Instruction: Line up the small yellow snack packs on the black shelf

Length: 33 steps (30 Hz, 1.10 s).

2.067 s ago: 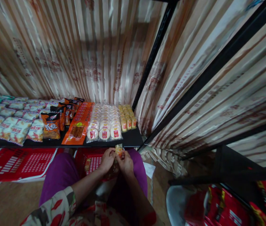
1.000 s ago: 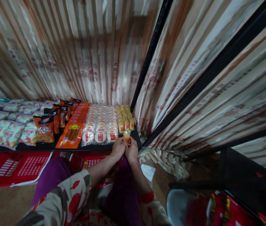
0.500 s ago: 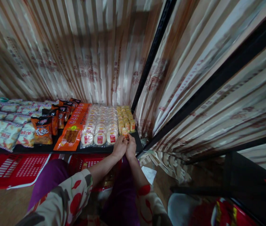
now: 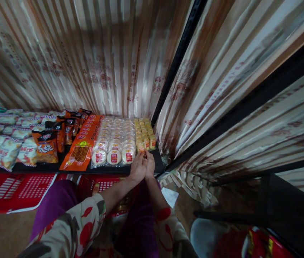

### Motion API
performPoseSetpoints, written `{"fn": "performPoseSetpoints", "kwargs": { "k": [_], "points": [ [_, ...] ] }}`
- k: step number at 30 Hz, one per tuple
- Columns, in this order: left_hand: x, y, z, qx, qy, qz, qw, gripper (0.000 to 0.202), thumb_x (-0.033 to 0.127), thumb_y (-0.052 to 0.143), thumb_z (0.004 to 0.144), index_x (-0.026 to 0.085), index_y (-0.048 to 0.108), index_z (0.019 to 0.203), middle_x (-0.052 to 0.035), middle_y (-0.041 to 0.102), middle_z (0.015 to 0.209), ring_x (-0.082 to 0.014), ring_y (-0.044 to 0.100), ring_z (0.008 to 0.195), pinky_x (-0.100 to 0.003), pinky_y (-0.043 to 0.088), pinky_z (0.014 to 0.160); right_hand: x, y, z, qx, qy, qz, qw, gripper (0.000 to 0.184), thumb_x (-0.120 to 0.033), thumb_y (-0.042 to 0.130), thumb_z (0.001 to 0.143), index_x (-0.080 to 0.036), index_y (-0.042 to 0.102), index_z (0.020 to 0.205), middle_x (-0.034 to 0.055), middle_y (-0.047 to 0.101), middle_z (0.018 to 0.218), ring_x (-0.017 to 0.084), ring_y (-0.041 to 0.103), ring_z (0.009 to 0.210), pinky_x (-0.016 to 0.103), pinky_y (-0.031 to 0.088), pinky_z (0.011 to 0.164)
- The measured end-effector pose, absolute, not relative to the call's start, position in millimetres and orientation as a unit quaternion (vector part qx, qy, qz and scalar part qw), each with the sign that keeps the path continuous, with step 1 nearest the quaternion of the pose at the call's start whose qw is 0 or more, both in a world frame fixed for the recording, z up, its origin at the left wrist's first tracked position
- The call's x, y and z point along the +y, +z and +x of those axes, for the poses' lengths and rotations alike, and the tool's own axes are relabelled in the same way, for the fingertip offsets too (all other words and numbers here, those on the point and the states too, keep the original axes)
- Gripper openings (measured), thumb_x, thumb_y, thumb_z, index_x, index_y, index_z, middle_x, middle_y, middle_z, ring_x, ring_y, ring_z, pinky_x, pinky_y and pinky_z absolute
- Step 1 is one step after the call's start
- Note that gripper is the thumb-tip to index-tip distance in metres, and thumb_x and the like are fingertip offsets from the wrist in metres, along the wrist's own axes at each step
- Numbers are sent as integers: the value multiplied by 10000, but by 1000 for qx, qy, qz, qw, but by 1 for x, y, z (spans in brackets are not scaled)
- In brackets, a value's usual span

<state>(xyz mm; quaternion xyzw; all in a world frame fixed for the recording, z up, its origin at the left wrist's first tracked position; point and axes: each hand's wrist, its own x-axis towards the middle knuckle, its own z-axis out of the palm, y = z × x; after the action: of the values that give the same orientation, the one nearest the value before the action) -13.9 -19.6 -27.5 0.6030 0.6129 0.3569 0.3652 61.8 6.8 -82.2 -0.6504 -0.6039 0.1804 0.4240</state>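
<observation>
My left hand (image 4: 138,169) and my right hand (image 4: 150,165) are pressed together at the front right of the black shelf (image 4: 156,157). Their fingertips close on a small yellow snack packet (image 4: 141,146), partly hidden by the fingers. It sits at the near left end of several rows of matching yellow packets (image 4: 143,130). Just left of my hands lie rows of round white packaged cakes (image 4: 114,156) in clear wrap with red labels.
An orange snack bag (image 4: 81,152), dark-and-orange bags (image 4: 47,147) and white bags (image 4: 4,148) fill the shelf leftward. Red baskets (image 4: 20,188) stand below. A black post (image 4: 177,61) rises at the shelf's right corner, before a striped curtain (image 4: 109,64).
Both hands have moved slightly forward with the yellow packet, which now stands closer in line with the packets beside it. The view has shifted a little.
</observation>
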Motion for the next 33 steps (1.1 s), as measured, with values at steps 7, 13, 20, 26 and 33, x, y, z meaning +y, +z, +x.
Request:
{"fn": "performPoseSetpoints", "kwargs": {
  "k": [7, 13, 20, 26, 33],
  "points": [
    [-20, -18, -15, 621, 332, 619, 348, 444, 158, 395, 824, 98, 546, 1237, -137, 483, 1355, -239, 401, 1292, -393, 264, 1129, 5, -80, 60, -612, 158, -661, 404, 497, -149, 374, 764, -152, 531, 1235, 108, 574, 1053, 187, 521, 975, 315, 420, 908],
    [-21, -26, -15, 632, 316, 627, 326, 445, 151, 343, 849, 12, 525, 1231, -185, 457, 1363, -230, 394, 1296, -361, 252, 1137, 4, -82, 60, -612, 145, -659, 413, 488, -162, 369, 764, -118, 528, 1223, 138, 567, 1092, 206, 493, 1020, 353, 405, 931],
    [-26, -27, -20, 610, 358, 635, 311, 363, 149, 378, 843, 46, 591, 1119, -185, 499, 1316, -235, 429, 1262, -370, 298, 1111, -2, -77, 57, -572, 158, -661, 458, 489, -160, 388, 745, -139, 516, 1216, 139, 536, 1152, 209, 472, 1072, 352, 459, 860],
    [-78, -33, -58, 512, 422, 687, 298, 321, 96, 365, 810, 173, 617, 993, -68, 634, 1017, -161, 558, 1007, -310, 436, 951, -55, -68, 36, -530, 175, -636, 533, 369, -325, 390, 865, -148, 508, 1166, 111, 598, 1049, 173, 562, 948, 319, 472, 826],
    [-113, -99, -139, 663, 148, 566, 466, 168, 111, 525, 738, 187, 669, 777, -48, 677, 875, -210, 597, 972, -317, 436, 912, -104, -107, 5, -672, 304, -611, 287, 260, -235, 379, 868, -183, 609, 978, 77, 675, 945, 169, 610, 905, 280, 443, 835]
  ]
}}
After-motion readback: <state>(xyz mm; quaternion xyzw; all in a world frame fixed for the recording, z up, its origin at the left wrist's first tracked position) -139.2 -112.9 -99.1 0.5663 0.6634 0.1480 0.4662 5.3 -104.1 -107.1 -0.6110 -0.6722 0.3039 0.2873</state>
